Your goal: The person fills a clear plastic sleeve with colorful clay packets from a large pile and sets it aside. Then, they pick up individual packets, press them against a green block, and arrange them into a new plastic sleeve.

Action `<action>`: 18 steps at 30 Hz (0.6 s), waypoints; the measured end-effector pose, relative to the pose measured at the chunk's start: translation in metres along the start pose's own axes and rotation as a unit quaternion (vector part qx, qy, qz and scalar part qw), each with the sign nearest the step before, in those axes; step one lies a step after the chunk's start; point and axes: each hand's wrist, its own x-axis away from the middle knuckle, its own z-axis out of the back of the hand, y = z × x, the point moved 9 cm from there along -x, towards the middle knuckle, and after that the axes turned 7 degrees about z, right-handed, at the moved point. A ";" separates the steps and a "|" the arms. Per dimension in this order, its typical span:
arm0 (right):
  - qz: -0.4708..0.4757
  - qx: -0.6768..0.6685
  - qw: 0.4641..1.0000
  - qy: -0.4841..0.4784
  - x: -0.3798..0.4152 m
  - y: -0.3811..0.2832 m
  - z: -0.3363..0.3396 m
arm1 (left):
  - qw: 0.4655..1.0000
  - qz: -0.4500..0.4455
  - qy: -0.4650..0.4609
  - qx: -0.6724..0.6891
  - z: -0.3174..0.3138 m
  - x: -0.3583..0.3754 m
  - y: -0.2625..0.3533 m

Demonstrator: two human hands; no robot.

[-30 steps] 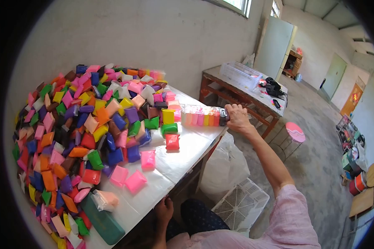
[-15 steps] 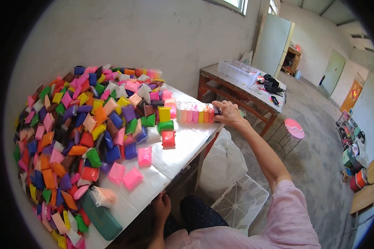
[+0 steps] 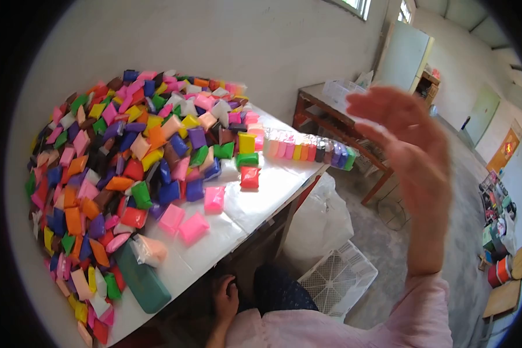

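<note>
My right hand (image 3: 409, 139) is raised off the table at the right, blurred, with fingers stretched out and nothing in them. To its left lies a clear-wrapped strip of coloured clay packets (image 3: 304, 149), its far end sticking out past the table edge. My left hand (image 3: 226, 294) hangs low beside my lap, below the table edge, its fingers loosely bent and apart; I see nothing in it. A large heap of small coloured packets (image 3: 122, 168) covers much of the table (image 3: 226, 232). Several pink packets (image 3: 194, 227) lie apart from the heap, near the front edge.
A green case (image 3: 142, 281) lies at the table's front, with a peach packet in loose clear film (image 3: 149, 250) against it. Below the table edge are a white plastic bag (image 3: 319, 217) and a white crate (image 3: 345, 278). A second table (image 3: 316, 104) stands behind.
My right hand has let go of the strip's end and risen up and to the right. The strip's darker, purple and green end now shows. My left hand has barely moved.
</note>
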 end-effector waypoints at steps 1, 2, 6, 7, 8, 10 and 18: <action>0.048 0.028 0.997 -0.044 0.001 -0.027 -0.008 | 0.999 0.038 -0.004 0.011 -0.004 0.010 -0.013; 0.102 0.064 0.988 -0.092 0.002 -0.049 -0.018 | 0.997 0.074 -0.008 0.022 -0.012 0.020 -0.032; 0.254 0.189 0.916 -0.246 0.020 -0.097 -0.056 | 0.998 0.054 -0.016 -0.010 -0.023 0.045 -0.041; 0.271 0.212 0.899 -0.269 0.025 -0.099 -0.061 | 0.999 0.042 -0.017 -0.015 -0.024 0.049 -0.040; 0.286 0.233 0.885 -0.285 0.028 -0.100 -0.065 | 0.999 0.052 -0.015 -0.001 -0.025 0.051 -0.045; 0.303 0.264 0.862 -0.307 0.031 -0.105 -0.068 | 0.997 0.071 -0.009 0.028 -0.024 0.050 -0.051; 0.366 0.297 0.823 -0.317 0.046 -0.111 -0.085 | 0.999 0.039 -0.027 0.009 -0.030 0.049 -0.050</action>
